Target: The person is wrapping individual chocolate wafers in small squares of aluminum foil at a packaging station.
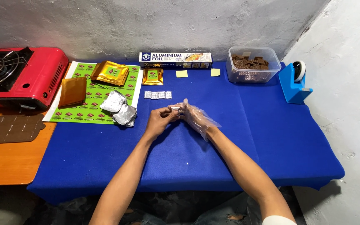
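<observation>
Both hands, left (160, 118) & right (194, 116), pinch foil-wrapped piece (175, 108) over blue cloth (230, 141).

A matt blue cloth (230, 137) is covering the tabletop. Crinkled silver foil (119, 107) is glinting. A thin clear plastic glove (198, 118) is sheathing the right hand (190, 113).

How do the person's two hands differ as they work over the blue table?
The right hand wears a loose clear plastic glove; the left hand is bare. The left hand curls palm-down, the right reaches in from the side. Both pinch one small foil-wrapped piece between fingertips.
</observation>
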